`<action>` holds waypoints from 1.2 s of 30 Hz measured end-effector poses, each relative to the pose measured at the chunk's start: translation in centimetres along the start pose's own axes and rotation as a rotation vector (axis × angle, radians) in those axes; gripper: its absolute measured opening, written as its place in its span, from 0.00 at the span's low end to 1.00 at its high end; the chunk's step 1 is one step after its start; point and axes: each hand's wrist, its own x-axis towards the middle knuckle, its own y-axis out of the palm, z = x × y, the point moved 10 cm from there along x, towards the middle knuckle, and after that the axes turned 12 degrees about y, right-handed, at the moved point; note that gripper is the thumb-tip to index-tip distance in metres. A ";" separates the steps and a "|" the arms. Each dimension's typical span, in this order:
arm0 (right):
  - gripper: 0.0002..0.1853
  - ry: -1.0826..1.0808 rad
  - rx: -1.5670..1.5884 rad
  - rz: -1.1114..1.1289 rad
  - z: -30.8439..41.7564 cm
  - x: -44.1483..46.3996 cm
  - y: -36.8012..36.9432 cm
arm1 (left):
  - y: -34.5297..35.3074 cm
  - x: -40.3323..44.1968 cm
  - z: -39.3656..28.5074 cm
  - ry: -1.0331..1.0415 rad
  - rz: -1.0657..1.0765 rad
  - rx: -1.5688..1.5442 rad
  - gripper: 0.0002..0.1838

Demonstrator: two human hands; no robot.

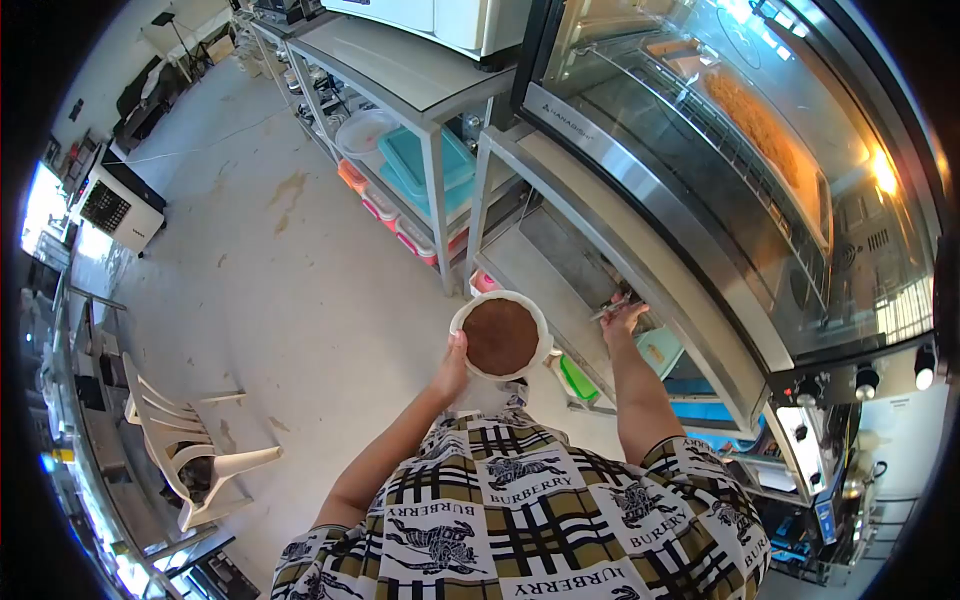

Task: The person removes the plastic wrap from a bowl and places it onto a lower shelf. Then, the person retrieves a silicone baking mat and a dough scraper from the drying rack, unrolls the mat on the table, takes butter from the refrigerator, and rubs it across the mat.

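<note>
My left hand (455, 368) grips the left rim of a white round tub (545, 338) in front of my body. Something brown with a flat, smooth surface (501, 337) fills the tub; its exact kind cannot be told. Under the oven, my right hand (625, 318) reaches over the lower metal shelf (535, 265). Its fingers are closed around a small greyish metal object (612, 306), too small and partly covered to name.
A glass-door oven (680, 200) stands at right with a tray of golden food (755, 125) inside. Left of it, a metal table (380, 60) holds teal-lidded containers (430, 165) underneath. A white plastic chair (190, 440) and an air cooler (120, 205) stand on the left.
</note>
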 end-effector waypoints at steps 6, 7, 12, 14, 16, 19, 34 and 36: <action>0.40 0.094 0.118 -0.062 -0.9 -0.7 0.8 | 1.6 1.3 -1.6 0.014 -0.011 -0.168 0.34; 0.40 0.100 0.136 -0.022 -1.0 -0.8 1.1 | 1.6 1.6 -1.7 0.023 -0.027 -0.189 0.35; 0.37 0.205 0.252 0.141 -4.0 -4.5 2.1 | 2.7 2.0 -2.7 0.039 -0.014 -0.381 0.35; 0.39 0.206 0.253 0.160 -5.5 -5.5 2.6 | 2.7 1.7 -4.5 0.032 -0.040 -0.397 0.35; 0.45 0.233 0.239 0.225 -7.6 -5.4 2.6 | 2.0 2.0 -3.1 0.047 -0.018 -0.408 0.35; 0.48 0.157 0.134 0.196 -10.1 -5.9 2.3 | 1.5 1.7 -3.2 0.067 0.022 -0.379 0.35; 0.11 -0.097 -0.758 0.260 -11.4 -24.7 4.7 | 0.1 -0.9 3.7 -0.119 0.293 0.098 0.40; 0.11 -0.011 -0.665 0.235 -11.6 -24.4 2.8 | 1.3 -0.9 4.7 -0.126 0.326 0.081 0.42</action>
